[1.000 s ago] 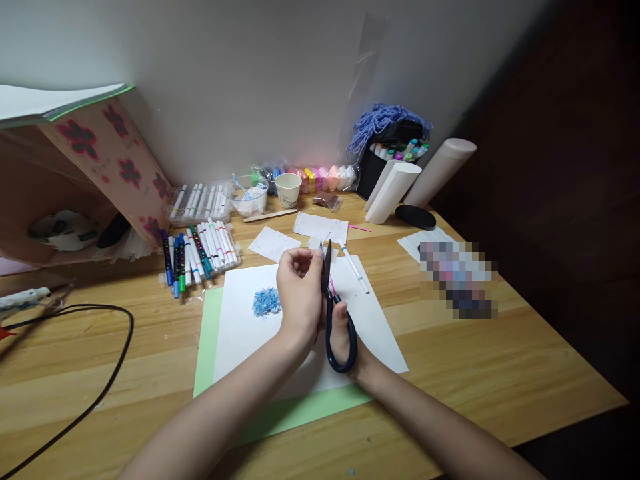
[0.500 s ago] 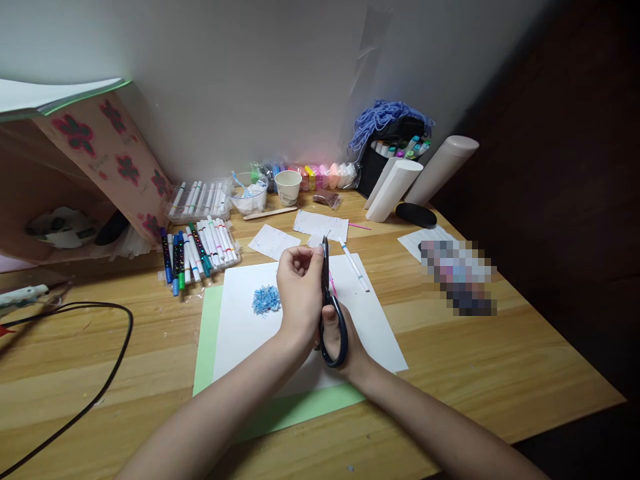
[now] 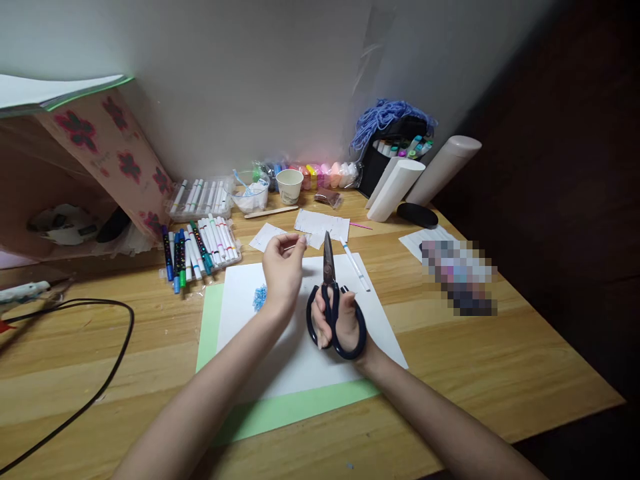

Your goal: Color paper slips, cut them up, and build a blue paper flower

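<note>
Black-handled scissors [image 3: 329, 267] point away from me, blades together, with my right hand [image 3: 345, 320] closed on their handles. To their left, my left hand [image 3: 284, 270] is raised above the paper, thumb and index finger pinched together; whatever sits between the fingertips is too small to make out. Under both hands lies a white sheet [image 3: 280, 373] on top of a green sheet [image 3: 280, 423]. A pile of blue shreds [image 3: 259, 298] rests on the white sheet, partly covered by my left hand. A white marker [image 3: 355, 267] lies across the sheet's upper right edge.
White markers and pens [image 3: 200, 247] crowd the left. Behind stand a paper cup [image 3: 289, 187], a clear bowl [image 3: 251, 193] and wrapped coloured clay [image 3: 320, 175]. Paper pieces [image 3: 323, 223] lie ahead. White cylinders [image 3: 395, 190] and a black pen holder [image 3: 373, 172] stand at back right. A cable [image 3: 127, 340] curves at left.
My left hand has moved left, away from the scissors, and now covers part of the blue pile. The scissors have turned to show both handle loops, and their tips are lower left-free of my fingers.
</note>
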`<state>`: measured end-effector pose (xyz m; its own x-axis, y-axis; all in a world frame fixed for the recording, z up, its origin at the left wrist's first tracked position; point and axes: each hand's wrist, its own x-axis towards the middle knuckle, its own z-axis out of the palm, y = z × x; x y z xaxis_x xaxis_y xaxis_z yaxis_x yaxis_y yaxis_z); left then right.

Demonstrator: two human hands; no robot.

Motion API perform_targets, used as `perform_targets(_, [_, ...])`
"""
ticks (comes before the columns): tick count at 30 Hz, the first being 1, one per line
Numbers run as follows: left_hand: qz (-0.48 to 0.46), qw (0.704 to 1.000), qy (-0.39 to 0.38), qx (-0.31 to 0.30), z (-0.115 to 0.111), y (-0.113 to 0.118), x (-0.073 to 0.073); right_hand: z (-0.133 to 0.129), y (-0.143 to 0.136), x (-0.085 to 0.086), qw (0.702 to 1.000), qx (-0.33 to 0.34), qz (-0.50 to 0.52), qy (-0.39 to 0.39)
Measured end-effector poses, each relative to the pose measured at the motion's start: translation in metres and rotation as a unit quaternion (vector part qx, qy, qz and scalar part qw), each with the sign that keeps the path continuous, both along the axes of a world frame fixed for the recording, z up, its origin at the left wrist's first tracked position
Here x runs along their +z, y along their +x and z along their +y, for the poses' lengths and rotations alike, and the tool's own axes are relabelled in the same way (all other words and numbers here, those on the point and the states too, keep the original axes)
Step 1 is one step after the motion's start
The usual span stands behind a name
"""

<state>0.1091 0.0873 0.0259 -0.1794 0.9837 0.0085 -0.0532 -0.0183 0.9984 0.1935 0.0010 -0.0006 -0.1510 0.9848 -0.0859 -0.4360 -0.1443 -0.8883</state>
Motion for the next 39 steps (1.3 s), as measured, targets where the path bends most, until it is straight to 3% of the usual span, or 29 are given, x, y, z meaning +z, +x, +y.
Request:
perform_targets(1, [0.056, 0.998, -0.017, -0.029, 0.008, -0.006, -0.006, 0.002, 0.002, 0.003, 0.998, 0.034, 0.050, -0.010])
perform_targets(5, [0.125, 0.990, -0.043, -0.057, 0.032, -0.029, -0.018, 0.006, 0.013, 0.011, 0.960, 0.154, 0.230, -0.031])
perform_targets(10, [0.154, 0.981, -0.055, -0.102, 0.032, -0.034, 0.001, 0.009, 0.028, 0.011, 0.884, 0.245, 0.396, -0.035])
perform_targets(12, [0.104, 0.970, -0.101, -0.194, 0.027, -0.033, 0.012, 0.011, 0.031, 0.009, 0.861, 0.258, 0.438, -0.039])
perform_targets(13, [0.037, 0.950, -0.148, -0.271, 0.024, -0.032, 0.017, 0.011, 0.033, 0.008, 0.851, 0.260, 0.454, -0.040])
perform_targets(15, [-0.065, 0.905, -0.210, -0.365, 0.019, -0.031, 0.024, 0.013, 0.035, 0.006, 0.837, 0.264, 0.477, -0.042])
perform_targets(16, [-0.098, 0.888, -0.227, -0.387, 0.017, -0.031, 0.026, 0.013, 0.035, 0.005, 0.832, 0.266, 0.485, -0.042])
perform_targets(18, [-0.114, 0.885, -0.230, -0.388, 0.014, -0.030, 0.027, 0.014, 0.036, 0.004, 0.827, 0.269, 0.492, -0.040])
perform_targets(21, [-0.110, 0.900, -0.217, -0.363, 0.013, -0.028, 0.028, 0.012, 0.036, 0.008, 0.841, 0.266, 0.470, -0.036])
perform_targets(23, [-0.096, 0.911, -0.206, -0.345, 0.014, -0.028, 0.030, 0.010, 0.035, 0.014, 0.873, 0.252, 0.417, -0.041])
perform_targets(27, [-0.007, 0.930, -0.159, -0.331, 0.013, -0.030, 0.037, 0.006, 0.034, 0.023, 0.948, 0.210, 0.235, -0.036])
perform_targets(30, [0.085, 0.932, -0.110, -0.334, 0.012, -0.033, 0.043, 0.010, 0.035, 0.022, 0.990, 0.112, 0.089, -0.007])
perform_targets(34, [0.185, 0.901, -0.042, -0.391, 0.008, -0.035, 0.047, 0.021, 0.043, 0.017, 0.993, -0.096, -0.068, 0.020])
perform_targets(36, [0.229, 0.869, -0.003, -0.438, 0.003, -0.035, 0.048, 0.025, 0.048, 0.017, 0.987, -0.126, -0.096, 0.027])
perform_targets(39, [0.291, 0.824, 0.041, -0.484, -0.004, -0.032, 0.050, 0.026, 0.053, 0.020, 0.986, -0.101, -0.125, 0.043])
